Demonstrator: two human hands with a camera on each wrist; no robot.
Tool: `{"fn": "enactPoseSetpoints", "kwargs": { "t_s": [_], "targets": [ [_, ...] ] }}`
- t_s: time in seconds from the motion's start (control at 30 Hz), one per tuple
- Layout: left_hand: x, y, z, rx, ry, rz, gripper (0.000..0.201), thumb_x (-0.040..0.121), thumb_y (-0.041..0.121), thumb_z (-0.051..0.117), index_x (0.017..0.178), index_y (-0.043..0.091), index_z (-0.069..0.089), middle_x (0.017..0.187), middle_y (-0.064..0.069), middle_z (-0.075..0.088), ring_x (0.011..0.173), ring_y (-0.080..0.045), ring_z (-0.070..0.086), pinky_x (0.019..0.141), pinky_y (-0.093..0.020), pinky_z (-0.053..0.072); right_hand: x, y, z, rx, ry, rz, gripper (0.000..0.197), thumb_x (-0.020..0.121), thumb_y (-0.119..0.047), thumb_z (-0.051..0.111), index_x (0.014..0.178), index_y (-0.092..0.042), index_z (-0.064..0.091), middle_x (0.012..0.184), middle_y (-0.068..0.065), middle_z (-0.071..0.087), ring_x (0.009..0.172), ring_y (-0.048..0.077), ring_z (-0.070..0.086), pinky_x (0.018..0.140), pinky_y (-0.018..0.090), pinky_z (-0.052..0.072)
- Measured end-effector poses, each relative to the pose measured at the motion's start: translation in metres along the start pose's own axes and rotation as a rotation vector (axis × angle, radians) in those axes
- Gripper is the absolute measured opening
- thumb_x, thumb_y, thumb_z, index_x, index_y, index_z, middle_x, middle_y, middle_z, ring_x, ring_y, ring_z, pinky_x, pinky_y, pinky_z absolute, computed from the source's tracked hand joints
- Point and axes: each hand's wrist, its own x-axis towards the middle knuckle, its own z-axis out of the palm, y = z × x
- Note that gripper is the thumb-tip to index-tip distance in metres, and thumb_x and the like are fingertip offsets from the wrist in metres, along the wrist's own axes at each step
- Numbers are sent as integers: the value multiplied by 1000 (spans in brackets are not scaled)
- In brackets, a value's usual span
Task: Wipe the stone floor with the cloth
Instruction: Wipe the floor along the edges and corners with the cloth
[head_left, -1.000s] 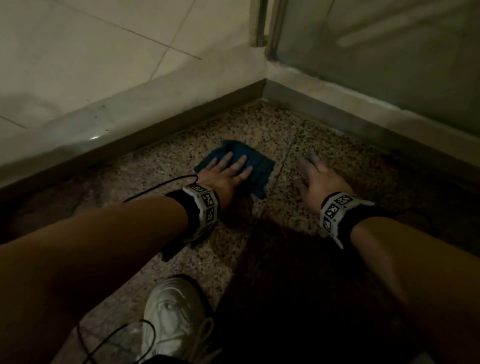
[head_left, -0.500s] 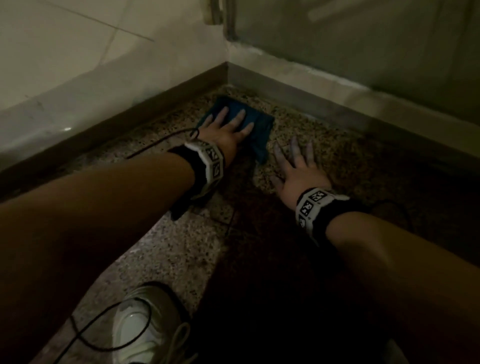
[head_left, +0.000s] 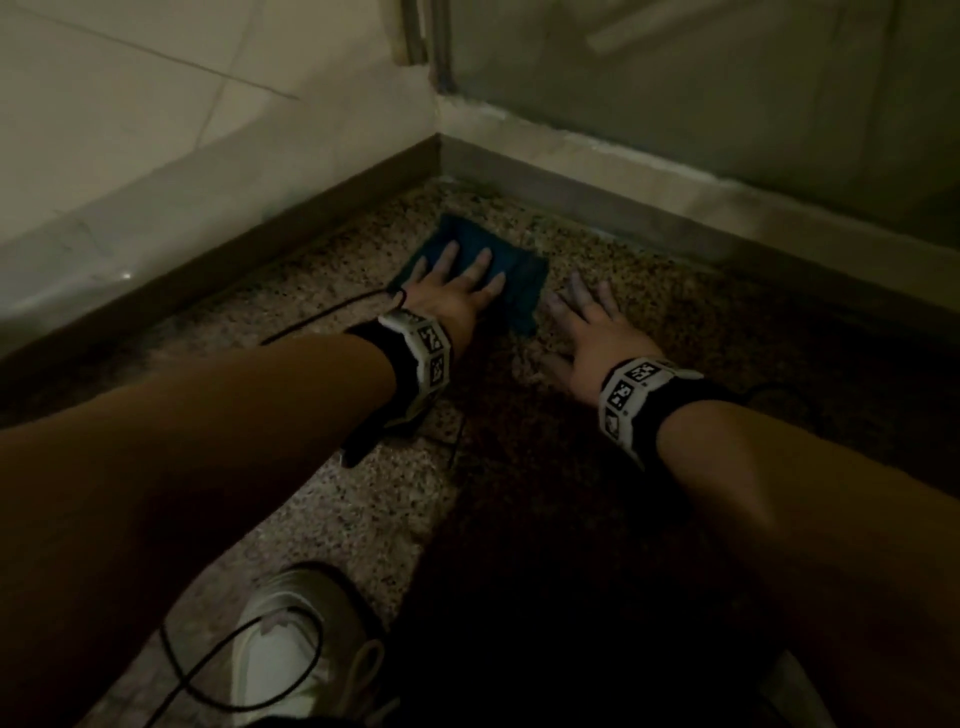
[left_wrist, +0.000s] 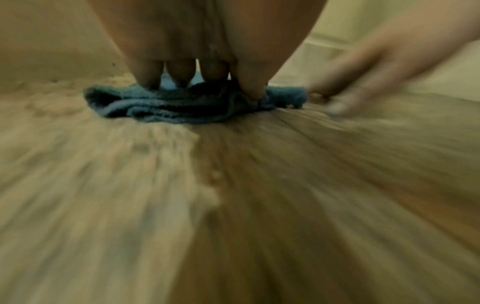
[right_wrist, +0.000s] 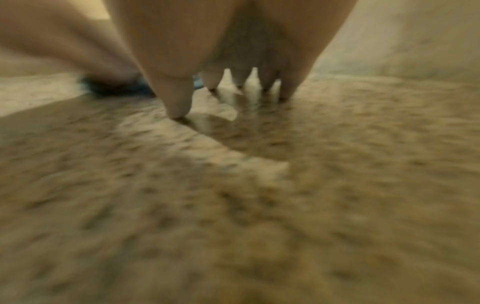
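Observation:
A dark teal cloth (head_left: 519, 280) lies on the speckled stone floor (head_left: 332, 499) close to the corner of the room. My left hand (head_left: 457, 283) presses flat on the cloth with straight, spread fingers; in the left wrist view the fingers (left_wrist: 182, 76) push down on the bunched cloth (left_wrist: 182, 107). My right hand (head_left: 592, 322) rests flat on the bare floor just right of the cloth, fingers spread, holding nothing. In the right wrist view its fingertips (right_wrist: 179, 107) touch the glossy floor (right_wrist: 233, 205), with the cloth (right_wrist: 114, 90) at the left.
A dark skirting (head_left: 260, 249) and tiled wall (head_left: 130, 119) run along the left; a grey ledge (head_left: 623, 171) under a glass panel closes the back right. My white shoe (head_left: 291, 660) and a black cable (head_left: 234, 675) lie near the bottom.
My left hand slid the cloth towards the corner, then back a little from the wall. My right hand stays flat on the floor beside it.

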Motion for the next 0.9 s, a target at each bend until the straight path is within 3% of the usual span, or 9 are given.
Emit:
{"fn": "enactPoseSetpoints", "kwargs": {
  "t_s": [0.1, 0.23, 0.5, 0.67, 0.9],
  "targets": [
    [-26, 5, 21, 50, -81, 40, 77, 99, 18, 44, 149, 34, -12, 155, 7, -26, 143, -28, -22, 118, -45, -5, -5, 19, 2, 33, 83, -52, 72, 98, -44, 43, 152, -31, -3, 158, -7, -18, 146, 16, -14, 119, 35, 12],
    [-40, 9, 30, 105, -129, 46, 78, 99, 28, 46, 149, 35, -14, 154, 8, -29, 142, -27, -25, 118, -46, -6, -8, 27, 11, -22, 129, -35, 71, 98, -49, 38, 151, -33, -5, 159, -4, -17, 146, 19, -12, 119, 36, 10],
    [-29, 8, 28, 139, -88, 36, 77, 100, 32, 44, 147, 38, -16, 154, 10, -28, 143, -25, -23, 116, -45, -7, -6, 26, 13, 11, 131, -48, 70, 99, -44, 41, 152, -30, -2, 159, -2, -18, 146, 22, -13, 118, 37, 1],
    [5, 16, -4, 79, -18, 21, 71, 102, 30, 41, 148, 40, -11, 155, 11, -24, 144, -25, -18, 117, -46, -2, -5, 27, 9, 73, 126, -51, 68, 99, -38, 45, 152, -32, 2, 158, -4, -18, 146, 20, -16, 118, 36, 0],
    [42, 43, -36, -4, 54, -35, 65, 103, 24, 37, 150, 36, -6, 157, 9, -20, 144, -29, -16, 116, -52, -1, -3, 26, 13, 150, 152, -30, 53, 101, -26, 40, 151, -27, 22, 159, -2, -16, 146, 25, -14, 118, 37, 5]
  ]
}}
